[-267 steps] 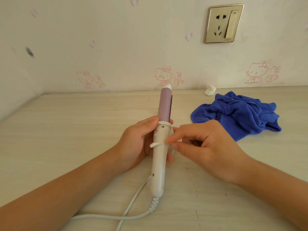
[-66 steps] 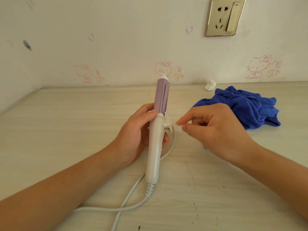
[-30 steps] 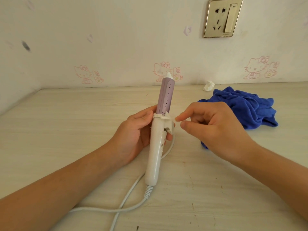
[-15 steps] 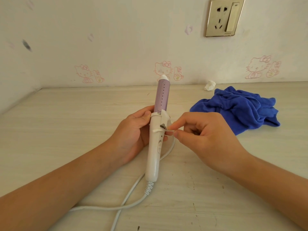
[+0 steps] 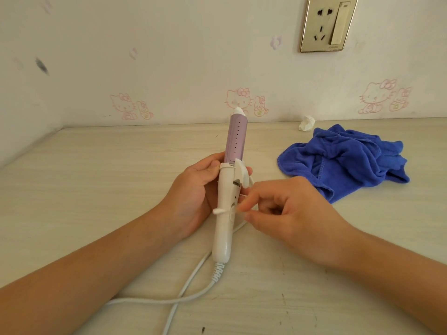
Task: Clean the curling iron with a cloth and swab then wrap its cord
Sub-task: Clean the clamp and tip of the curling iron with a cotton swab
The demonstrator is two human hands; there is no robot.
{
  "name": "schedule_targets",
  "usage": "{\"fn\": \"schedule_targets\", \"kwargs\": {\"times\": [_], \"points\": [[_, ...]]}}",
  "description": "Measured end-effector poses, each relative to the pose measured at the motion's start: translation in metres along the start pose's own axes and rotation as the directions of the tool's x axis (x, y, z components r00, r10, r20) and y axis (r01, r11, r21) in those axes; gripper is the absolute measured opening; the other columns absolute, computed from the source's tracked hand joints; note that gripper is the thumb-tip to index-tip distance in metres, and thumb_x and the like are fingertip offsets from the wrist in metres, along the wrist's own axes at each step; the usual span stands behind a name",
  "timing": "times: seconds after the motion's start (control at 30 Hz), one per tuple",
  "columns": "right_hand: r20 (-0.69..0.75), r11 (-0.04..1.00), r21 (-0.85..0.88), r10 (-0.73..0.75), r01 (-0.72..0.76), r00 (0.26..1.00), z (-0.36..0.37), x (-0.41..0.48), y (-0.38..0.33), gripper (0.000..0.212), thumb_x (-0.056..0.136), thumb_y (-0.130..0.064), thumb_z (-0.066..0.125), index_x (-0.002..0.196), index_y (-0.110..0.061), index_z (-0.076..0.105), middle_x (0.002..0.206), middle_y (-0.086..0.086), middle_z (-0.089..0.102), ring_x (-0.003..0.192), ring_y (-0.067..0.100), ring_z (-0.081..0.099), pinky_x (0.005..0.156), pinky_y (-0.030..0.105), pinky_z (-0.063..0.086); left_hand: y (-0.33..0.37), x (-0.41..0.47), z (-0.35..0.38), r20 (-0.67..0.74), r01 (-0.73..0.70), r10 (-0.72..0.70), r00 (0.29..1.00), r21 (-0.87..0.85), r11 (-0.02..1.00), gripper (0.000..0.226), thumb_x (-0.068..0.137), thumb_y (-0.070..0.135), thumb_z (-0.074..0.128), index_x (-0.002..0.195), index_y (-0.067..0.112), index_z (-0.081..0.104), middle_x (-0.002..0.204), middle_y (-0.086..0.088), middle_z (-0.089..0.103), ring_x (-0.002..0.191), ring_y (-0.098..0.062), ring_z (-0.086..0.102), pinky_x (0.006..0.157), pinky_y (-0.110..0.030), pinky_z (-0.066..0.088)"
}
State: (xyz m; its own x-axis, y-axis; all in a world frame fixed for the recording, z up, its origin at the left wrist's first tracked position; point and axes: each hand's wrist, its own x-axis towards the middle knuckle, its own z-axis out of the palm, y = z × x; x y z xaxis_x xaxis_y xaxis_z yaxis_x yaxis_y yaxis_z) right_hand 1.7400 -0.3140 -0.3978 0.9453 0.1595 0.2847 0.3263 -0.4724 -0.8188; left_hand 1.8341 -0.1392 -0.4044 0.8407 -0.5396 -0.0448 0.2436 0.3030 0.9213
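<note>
A curling iron (image 5: pixel 226 204) with a white handle and a lilac barrel stands tilted upright over the table. My left hand (image 5: pixel 193 189) grips its handle just under the barrel. My right hand (image 5: pixel 287 216) pinches a thin white cotton swab (image 5: pixel 219 211) between thumb and forefinger. The swab lies across the middle of the handle, its tip sticking out on the left side. The white cord (image 5: pixel 193 286) trails from the handle's base and loops on the table toward me. A crumpled blue cloth (image 5: pixel 346 163) lies on the table to the right, untouched.
The pale wooden table (image 5: pixel 96 177) meets a wall with cartoon cat stickers. A small crumpled white tissue (image 5: pixel 306 123) sits by the wall behind the cloth. A wall socket with a switch (image 5: pixel 326 22) is at the upper right.
My right hand has moved the swab down from the clamp hinge near the barrel to the middle of the handle. My left hand keeps its grip; the iron has turned slightly.
</note>
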Motion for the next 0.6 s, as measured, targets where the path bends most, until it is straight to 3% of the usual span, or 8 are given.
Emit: {"fn": "schedule_targets", "kwargs": {"times": [0.13, 0.23, 0.3, 0.33, 0.43, 0.6], "points": [[-0.091, 1.000, -0.001, -0.020, 0.020, 0.996, -0.0010, 0.0020, 0.0003, 0.013, 0.091, 0.000, 0.072, 0.085, -0.011, 0.075, 0.045, -0.006, 0.041, 0.039, 0.001, 0.041, 0.059, 0.003, 0.039, -0.0005, 0.0011, -0.0018, 0.013, 0.001, -0.001, 1.000, -0.014, 1.000, 0.039, 0.110, 0.014, 0.030, 0.125, 0.005, 0.065, 0.103, -0.020, 0.077, 0.076, -0.025, 0.075, 0.063, -0.033, 0.060], [-0.013, 1.000, 0.031, 0.007, -0.007, 1.000, -0.0022, 0.0006, 0.0006, 0.015, 0.092, -0.004, 0.072, 0.085, -0.017, 0.076, 0.045, -0.008, 0.042, 0.041, 0.004, 0.036, 0.057, 0.016, 0.044, -0.0010, 0.0012, -0.0030, 0.024, 0.002, -0.001, 1.000, -0.043, 0.999, 0.040, 0.110, 0.015, 0.032, 0.119, 0.009, 0.070, 0.103, -0.023, 0.077, 0.077, -0.027, 0.076, 0.064, -0.034, 0.061], [-0.025, 0.999, 0.050, 0.006, -0.005, 1.000, -0.0017, 0.0006, 0.0004, 0.014, 0.092, -0.003, 0.072, 0.085, -0.015, 0.076, 0.045, -0.009, 0.041, 0.041, 0.002, 0.039, 0.064, 0.024, 0.054, -0.0012, 0.0016, -0.0038, 0.031, -0.002, 0.003, 0.999, -0.061, 0.998, 0.042, 0.110, 0.017, 0.033, 0.113, 0.013, 0.074, 0.102, -0.024, 0.077, 0.078, -0.028, 0.076, 0.065, -0.034, 0.061], [-0.066, 0.999, 0.053, 0.002, 0.002, 0.998, -0.0027, 0.0017, 0.0015, 0.014, 0.092, -0.002, 0.071, 0.086, -0.013, 0.076, 0.045, -0.009, 0.040, 0.041, 0.002, 0.040, 0.067, 0.017, 0.054, -0.0014, 0.0019, -0.0042, 0.029, -0.005, 0.006, 1.000, -0.061, 0.998, 0.042, 0.110, 0.018, 0.033, 0.112, 0.014, 0.075, 0.101, -0.025, 0.077, 0.078, -0.028, 0.076, 0.066, -0.034, 0.061], [-0.089, 0.998, 0.057, 0.007, -0.002, 0.996, -0.0072, 0.0045, 0.0024, 0.013, 0.092, -0.003, 0.072, 0.088, -0.015, 0.078, 0.046, -0.008, 0.037, 0.043, 0.005, 0.030, 0.057, 0.005, 0.041, -0.0014, 0.0025, -0.0057, 0.048, -0.011, 0.013, 0.999, -0.047, 0.999, 0.042, 0.110, 0.019, 0.034, 0.114, 0.015, 0.076, 0.099, -0.025, 0.076, 0.076, -0.028, 0.075, 0.066, -0.035, 0.061], [-0.124, 0.997, 0.079, 0.007, 0.003, 0.992, -0.0054, 0.0043, 0.0023, 0.009, 0.091, -0.011, 0.076, 0.087, -0.018, 0.079, 0.047, -0.009, 0.041, 0.044, 0.005, 0.032, 0.049, 0.013, 0.033, 0.0002, 0.0006, -0.0023, 0.095, -0.004, 0.002, 0.995, 0.025, 1.000, 0.038, 0.110, 0.028, 0.036, 0.130, 0.014, 0.065, 0.088, -0.014, 0.075, 0.069, -0.026, 0.072, 0.060, -0.036, 0.061]]}}
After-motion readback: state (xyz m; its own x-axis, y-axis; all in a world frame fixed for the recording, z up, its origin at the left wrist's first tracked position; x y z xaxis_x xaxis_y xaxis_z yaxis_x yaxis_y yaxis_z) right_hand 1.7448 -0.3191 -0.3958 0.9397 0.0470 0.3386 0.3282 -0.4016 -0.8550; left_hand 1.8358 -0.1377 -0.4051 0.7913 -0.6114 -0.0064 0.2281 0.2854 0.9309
